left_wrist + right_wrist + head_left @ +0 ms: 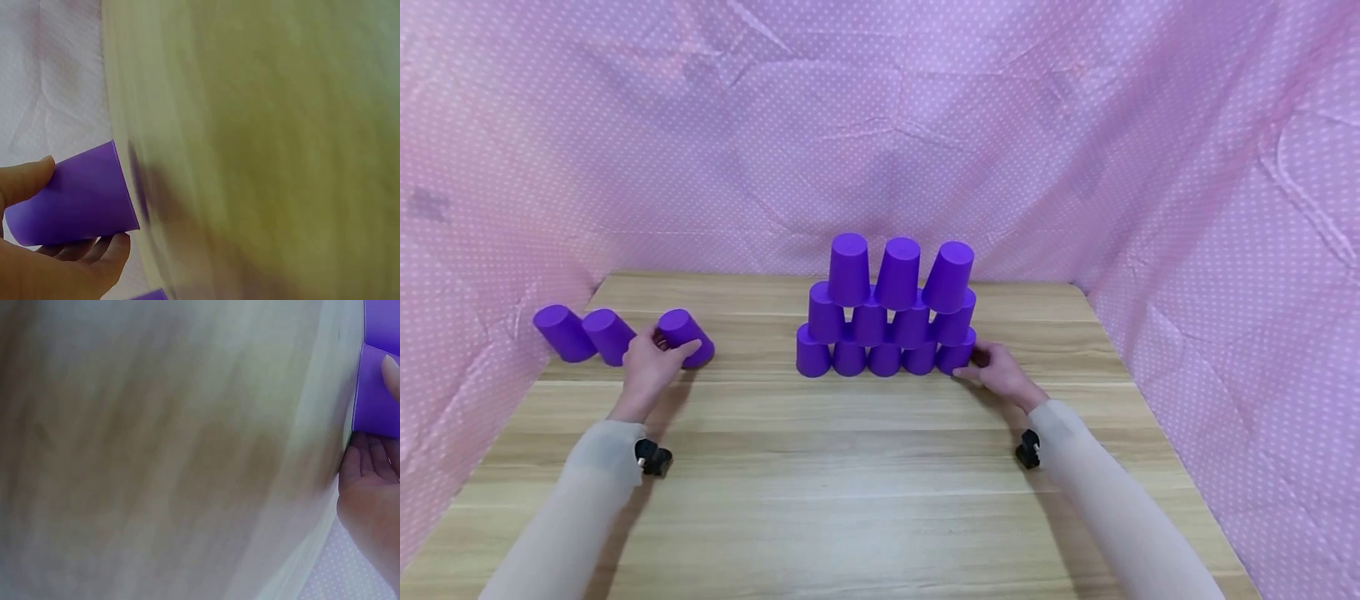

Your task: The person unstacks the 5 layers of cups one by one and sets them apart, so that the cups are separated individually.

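My left hand (pixel 651 362) grips an upside-down purple cup (pixel 679 328) at the left of the table, thumb on one side and fingers on the other. In the left wrist view, the rim of this cup (pixel 81 197) looks slightly apart from the table. To its left stand two more upside-down cups, the outer cup (pixel 567 335) and the nearer cup (pixel 607 335). At the centre rises a stack of purple cups (pixel 885 358) in three levels, three cups on top. My right hand (pixel 1000 372) holds the bottom row's right end cup (pixel 956 353) between thumb and fingers.
The wooden table (pixel 820 483) stretches in front of the stack. Pink dotted cloth (pixel 887 125) hangs behind and on both sides of it. A small black device (pixel 653 458) sits at the left wrist, and another black device (pixel 1027 450) at the right.
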